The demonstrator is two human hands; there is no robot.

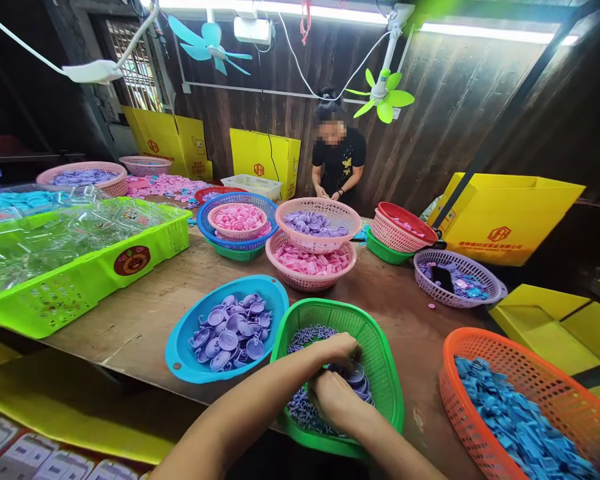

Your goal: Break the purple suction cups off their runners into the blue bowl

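The green plastic basket [377,347] stands on the desk [143,323], near its front edge. It contains small purple pieces [303,413] and round purple toy dishes [361,385]; the dishes lie toward the right side, partly covered by the hands.

The left hand [343,350] is at the far position, inside the basket outline, fingers curled down at the dishes. The right hand [333,397] is at the near position, above the small pieces, fingers bent inward. The two hands are close together. Whether either hand grips a part cannot be told, as the fingertips are hidden.

Left of the basket: blue oval basin [176,347], filled with purple toy pans [229,340]. Right, apart from the basket: orange basket [453,387], holding blue pieces [520,420]. Behind: upper pink basket [320,245], with purple parts [313,223], set on the lower pink basket [310,283], with pink parts [307,260]. Farther right: lilac basket [460,300], with a smartphone [443,279] on its contents. A person [339,157] is at the far side of the desk
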